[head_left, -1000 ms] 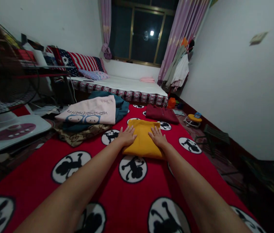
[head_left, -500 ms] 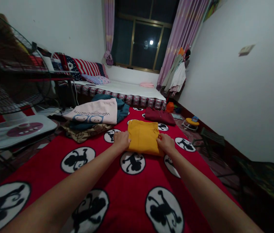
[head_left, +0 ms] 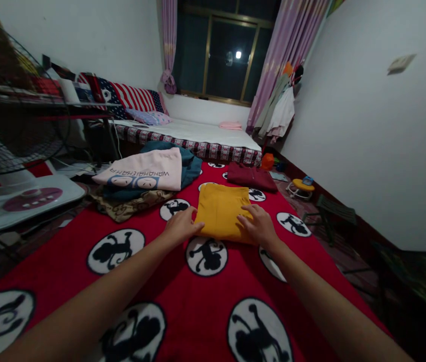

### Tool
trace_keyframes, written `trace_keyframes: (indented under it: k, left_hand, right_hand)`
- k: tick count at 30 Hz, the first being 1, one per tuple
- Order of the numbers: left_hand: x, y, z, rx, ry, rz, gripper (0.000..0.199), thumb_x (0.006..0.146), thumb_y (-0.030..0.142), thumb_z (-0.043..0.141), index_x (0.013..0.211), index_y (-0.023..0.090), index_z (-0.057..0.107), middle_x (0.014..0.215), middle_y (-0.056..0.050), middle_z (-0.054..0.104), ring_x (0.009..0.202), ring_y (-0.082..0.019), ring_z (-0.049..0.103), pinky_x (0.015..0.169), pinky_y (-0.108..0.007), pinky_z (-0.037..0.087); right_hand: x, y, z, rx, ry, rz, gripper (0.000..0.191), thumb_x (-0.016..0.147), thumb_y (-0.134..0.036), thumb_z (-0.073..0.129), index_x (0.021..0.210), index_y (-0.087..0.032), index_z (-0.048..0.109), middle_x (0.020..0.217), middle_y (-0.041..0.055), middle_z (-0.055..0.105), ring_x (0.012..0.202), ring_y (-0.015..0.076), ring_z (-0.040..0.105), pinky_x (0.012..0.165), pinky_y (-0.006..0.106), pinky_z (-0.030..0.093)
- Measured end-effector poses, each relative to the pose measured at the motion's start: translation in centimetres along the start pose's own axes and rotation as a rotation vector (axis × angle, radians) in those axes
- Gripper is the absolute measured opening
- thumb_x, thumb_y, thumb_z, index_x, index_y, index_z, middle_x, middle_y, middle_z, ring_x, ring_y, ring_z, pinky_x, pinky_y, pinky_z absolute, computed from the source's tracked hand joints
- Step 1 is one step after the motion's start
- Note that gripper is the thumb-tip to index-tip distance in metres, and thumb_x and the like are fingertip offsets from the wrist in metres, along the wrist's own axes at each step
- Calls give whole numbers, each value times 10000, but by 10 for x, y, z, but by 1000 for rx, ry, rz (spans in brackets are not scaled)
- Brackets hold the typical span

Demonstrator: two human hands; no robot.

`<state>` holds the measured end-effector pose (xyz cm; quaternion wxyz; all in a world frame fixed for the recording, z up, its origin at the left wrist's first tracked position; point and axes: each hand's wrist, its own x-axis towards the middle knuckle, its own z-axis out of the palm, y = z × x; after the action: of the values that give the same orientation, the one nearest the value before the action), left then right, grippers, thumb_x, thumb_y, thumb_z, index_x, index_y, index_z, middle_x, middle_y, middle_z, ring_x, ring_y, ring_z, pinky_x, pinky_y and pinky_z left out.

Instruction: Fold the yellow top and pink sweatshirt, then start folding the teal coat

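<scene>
A yellow garment (head_left: 222,211), folded into a neat rectangle, lies flat on the red blanket (head_left: 193,306) with its monkey-print circles. At its left edge is my left hand (head_left: 180,224), thumb and fingers apart, the thumb tip by the near left corner. My right hand (head_left: 261,225) rests over the right edge, its fingers spread on the cloth. Behind the yellow garment lies a folded dark red garment (head_left: 252,177). To the left is a loose pile with a pale pink printed shirt (head_left: 148,168) on top, teal cloth (head_left: 191,163) and brown patterned cloth (head_left: 130,205) under it.
A fan (head_left: 16,130) and a white-topped stand (head_left: 27,198) are at the left. Beyond the blanket stands a bed (head_left: 193,131) below the window. Along the right are a small yellow stool (head_left: 301,186), a dark folding stool (head_left: 335,208) and hanging clothes (head_left: 278,118).
Both hands have loosened from the yellow garment's side edges, and their fingers have opened. My right fingers have shifted onto its top. The camera view has moved slightly.
</scene>
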<state>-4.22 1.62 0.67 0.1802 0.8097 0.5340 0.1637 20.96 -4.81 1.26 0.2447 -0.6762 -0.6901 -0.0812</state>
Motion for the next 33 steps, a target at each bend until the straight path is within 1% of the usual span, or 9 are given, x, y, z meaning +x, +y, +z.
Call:
trace_keyframes:
  k: [4,7,9,15,18,21,24,28,33]
  left_hand:
    - [-17,-16,1,-129,27,236,464,781,307,602,1226,182,561,1047,-83,682,951,-231,643,826,-316,486]
    - [-24,-29,-1,-113,34,438,431,730,171,609,1161,194,620,1143,-85,635,1067,-224,589,937,-317,445]
    - [-24,-34,-1,-84,39,461,462,719,152,611,1180,189,618,1155,-97,624,1088,-235,574,953,-332,438]
    - [-22,-18,7,-182,48,188,471,735,272,654,1196,189,608,1037,-86,691,897,-243,655,785,-325,509]
    - [-26,-5,12,-372,76,74,421,747,338,665,1132,171,626,1048,-103,689,861,-233,666,742,-312,524]
    - [-27,-3,19,-638,66,-91,435,781,357,636,1153,141,571,901,-95,686,711,-206,666,583,-289,533]
    - [-24,-6,26,-932,33,-257,515,781,290,635,1237,108,481,781,-56,660,647,-191,656,485,-259,515]
    - [-21,2,27,-953,130,-130,384,742,163,640,1119,104,593,920,-94,698,811,-195,672,693,-299,552]
    - [-26,20,25,-761,277,37,365,747,137,621,1112,141,632,1077,-103,692,954,-210,650,831,-335,527]
  right_hand:
    - [-29,-8,-8,45,-64,-330,313,827,-372,641,1095,-211,637,1158,99,628,1035,252,574,912,401,433]
    - [-48,-2,-13,29,-83,-333,416,802,-341,672,1188,-207,594,1217,107,607,1095,273,548,953,440,414]
    - [-53,4,-16,67,-85,-276,403,827,-353,644,1194,-195,587,1211,109,608,1097,260,554,951,419,426]
    - [-26,4,-23,50,-84,-51,302,899,-413,524,1065,-193,647,1135,90,642,1040,230,600,872,335,460]
    - [2,12,-19,-146,-155,181,364,871,-386,550,1161,-174,612,1112,115,657,1007,274,621,794,355,462]
    - [26,29,-11,-173,-264,415,423,841,-386,583,1181,-135,594,1057,133,682,989,290,633,761,350,450]
    - [39,32,-4,-99,-209,454,381,834,-358,589,1143,-136,605,1046,114,690,975,253,635,754,314,442]
    - [52,-6,2,9,-100,167,260,830,-269,573,1062,-174,640,1040,66,689,889,169,637,734,251,438]
    - [87,-76,16,-51,-246,0,225,861,-328,547,997,-212,684,995,59,714,915,192,648,756,263,448]
